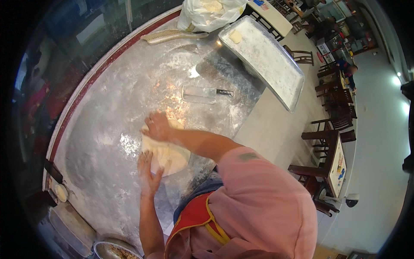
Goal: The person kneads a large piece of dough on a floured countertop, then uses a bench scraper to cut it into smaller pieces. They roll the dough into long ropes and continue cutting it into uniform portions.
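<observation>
A flattened piece of pale dough (173, 158) lies on the floured metal worktop (97, 168) in front of me. My right hand (158, 126) rests on the dough's far part, fingers spread and slightly blurred. At its left edge is my left hand (150, 173), palm down with fingers and thumb apart, touching the dough. Neither hand grips anything. Beyond the dough, a cleaver (199, 94) with a black handle lies flat on the worktop.
A floured metal tray (265, 61) juts past the worktop's edge, bearing a small dough piece (235, 37). Behind it are a brush (174, 35) and a white plastic bag (210, 19). At lower left sit a plastic container (72, 226) and a metal bowl (103, 247) of filling.
</observation>
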`<action>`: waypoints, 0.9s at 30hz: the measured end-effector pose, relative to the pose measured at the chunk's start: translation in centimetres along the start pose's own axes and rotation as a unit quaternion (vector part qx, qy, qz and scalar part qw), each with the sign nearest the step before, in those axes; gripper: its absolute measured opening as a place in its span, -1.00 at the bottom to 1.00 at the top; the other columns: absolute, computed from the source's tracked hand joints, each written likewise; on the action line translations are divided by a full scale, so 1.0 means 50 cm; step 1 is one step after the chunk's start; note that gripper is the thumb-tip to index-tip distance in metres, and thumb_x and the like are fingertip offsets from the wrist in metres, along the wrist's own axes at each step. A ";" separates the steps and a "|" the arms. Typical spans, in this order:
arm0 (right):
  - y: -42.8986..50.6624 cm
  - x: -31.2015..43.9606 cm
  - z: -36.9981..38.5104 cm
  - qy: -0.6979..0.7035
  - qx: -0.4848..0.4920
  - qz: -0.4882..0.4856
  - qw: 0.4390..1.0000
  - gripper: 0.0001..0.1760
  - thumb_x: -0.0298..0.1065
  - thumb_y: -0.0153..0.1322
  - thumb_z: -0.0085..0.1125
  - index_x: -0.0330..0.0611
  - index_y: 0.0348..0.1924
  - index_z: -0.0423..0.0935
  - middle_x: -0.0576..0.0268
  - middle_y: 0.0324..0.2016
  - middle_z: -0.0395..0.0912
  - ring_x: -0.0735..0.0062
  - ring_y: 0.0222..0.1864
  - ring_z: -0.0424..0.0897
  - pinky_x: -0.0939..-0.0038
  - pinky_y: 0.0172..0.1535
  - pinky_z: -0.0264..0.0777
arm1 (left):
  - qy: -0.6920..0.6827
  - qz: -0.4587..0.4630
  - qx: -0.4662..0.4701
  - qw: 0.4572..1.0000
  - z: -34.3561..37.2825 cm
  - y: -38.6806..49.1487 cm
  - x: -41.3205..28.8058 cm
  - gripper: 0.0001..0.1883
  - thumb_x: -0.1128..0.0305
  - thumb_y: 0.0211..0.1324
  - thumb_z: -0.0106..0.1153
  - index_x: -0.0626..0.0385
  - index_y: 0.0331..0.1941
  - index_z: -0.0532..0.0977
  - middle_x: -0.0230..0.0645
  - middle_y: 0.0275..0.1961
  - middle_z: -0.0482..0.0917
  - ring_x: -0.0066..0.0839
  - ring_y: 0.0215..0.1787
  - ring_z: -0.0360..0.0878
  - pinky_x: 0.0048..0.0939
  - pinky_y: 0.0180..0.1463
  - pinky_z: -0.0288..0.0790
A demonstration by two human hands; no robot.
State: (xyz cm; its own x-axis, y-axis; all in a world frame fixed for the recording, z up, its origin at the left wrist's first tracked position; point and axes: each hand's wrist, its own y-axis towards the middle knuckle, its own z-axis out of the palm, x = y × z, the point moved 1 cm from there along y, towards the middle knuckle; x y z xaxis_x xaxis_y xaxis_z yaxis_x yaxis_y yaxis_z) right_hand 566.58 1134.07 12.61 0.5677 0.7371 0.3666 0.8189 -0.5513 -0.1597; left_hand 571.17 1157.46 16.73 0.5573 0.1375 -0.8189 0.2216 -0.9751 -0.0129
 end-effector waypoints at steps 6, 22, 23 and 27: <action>-0.169 0.096 -0.012 0.107 -0.031 -0.164 0.980 -0.49 0.15 0.40 0.32 -0.18 -0.18 0.62 -0.08 -0.21 0.60 -0.11 -0.12 0.61 -0.13 -0.06 0.45 | 0.144 -0.007 0.072 0.987 0.112 -0.099 -0.008 0.17 -0.32 0.01 0.44 0.25 0.54 0.24 0.22 0.64 0.07 0.39 0.70 -0.23 0.49 0.65 -0.43; -0.250 0.066 0.057 0.168 -0.203 -0.313 0.913 -0.73 -0.10 0.32 0.41 -0.07 -0.41 0.60 0.18 -0.42 0.54 0.14 -0.29 0.55 0.06 -0.19 0.39 | 0.140 -0.009 -0.031 0.990 -0.019 -0.015 -0.005 -0.17 0.36 0.19 0.47 0.20 0.50 0.29 0.01 0.37 0.51 0.02 0.39 0.50 -0.09 0.37 0.48; -0.224 0.060 0.070 0.123 -0.294 -0.297 0.900 -0.77 -0.14 0.29 0.43 -0.06 -0.42 0.61 0.20 -0.41 0.53 0.15 -0.29 0.53 0.10 -0.21 0.39 | 0.072 -0.126 -0.042 0.989 -0.008 0.004 0.020 -0.18 0.34 0.19 0.47 0.23 0.49 0.30 0.01 0.32 0.55 0.02 0.35 0.54 -0.10 0.35 0.49; 0.015 0.109 0.022 0.164 0.082 -0.101 0.978 -0.62 0.01 0.39 0.31 -0.16 -0.20 0.64 -0.08 -0.07 0.66 -0.09 0.01 0.66 0.02 0.08 0.50 | -0.247 -0.374 -0.141 0.882 0.038 0.027 0.121 -0.21 0.25 0.20 0.48 0.34 0.41 0.34 0.14 0.28 0.59 0.04 0.29 0.59 -0.13 0.33 0.49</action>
State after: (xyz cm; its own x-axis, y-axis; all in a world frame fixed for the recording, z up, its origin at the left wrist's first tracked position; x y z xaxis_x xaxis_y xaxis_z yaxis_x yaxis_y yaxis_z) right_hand 570.36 1138.09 13.49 0.3573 0.6443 0.6762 0.9293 -0.3176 -0.1885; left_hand 573.32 1156.65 10.66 -0.2320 0.5642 -0.7924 0.6084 -0.5515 -0.5708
